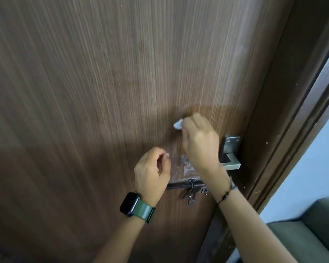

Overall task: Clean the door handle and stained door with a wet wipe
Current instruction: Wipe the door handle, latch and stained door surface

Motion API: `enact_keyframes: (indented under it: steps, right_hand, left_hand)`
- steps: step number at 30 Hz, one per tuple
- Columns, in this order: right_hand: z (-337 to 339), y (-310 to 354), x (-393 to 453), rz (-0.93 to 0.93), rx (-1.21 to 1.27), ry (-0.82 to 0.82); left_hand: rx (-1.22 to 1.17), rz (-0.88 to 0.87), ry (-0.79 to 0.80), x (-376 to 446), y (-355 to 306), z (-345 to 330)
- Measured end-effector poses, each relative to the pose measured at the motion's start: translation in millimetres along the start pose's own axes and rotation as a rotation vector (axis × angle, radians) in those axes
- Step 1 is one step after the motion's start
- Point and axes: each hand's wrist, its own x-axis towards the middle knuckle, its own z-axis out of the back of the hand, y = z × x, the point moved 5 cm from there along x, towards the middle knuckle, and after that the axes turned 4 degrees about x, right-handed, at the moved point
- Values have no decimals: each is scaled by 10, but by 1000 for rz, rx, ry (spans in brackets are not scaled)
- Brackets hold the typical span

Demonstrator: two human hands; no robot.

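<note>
A brown wood-grain door [103, 82] fills the view. My right hand [199, 141] presses a crumpled white wet wipe [178, 124] against the door above a whitish smeared stain [186, 166]. The square metal door handle [232, 158] sits just right of that hand, partly hidden by my wrist. My left hand [152, 171], with a watch on a green strap, is loosely closed close to the door, left of the stain, holding nothing that I can see.
A dark sliding bolt latch [192, 186] runs across the door below the stain. The dark door frame [285, 130] rises on the right, with a pale wall [311, 168] beyond it. A grey-green cushioned seat [302, 236] sits at the lower right.
</note>
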Motion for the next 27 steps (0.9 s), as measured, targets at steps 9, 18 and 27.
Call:
enact_keyframes:
  steps: [9, 18, 27]
  right_hand:
    - [-202, -88, -628, 128, -221, 232]
    - [-107, -47, -261, 47, -121, 25]
    - [-45, -365, -485, -11, -148, 251]
  left_hand:
    - [24, -19, 40, -20, -1, 53]
    - [32, -3, 66, 62, 56, -12]
    - [30, -40, 119, 40, 26, -113]
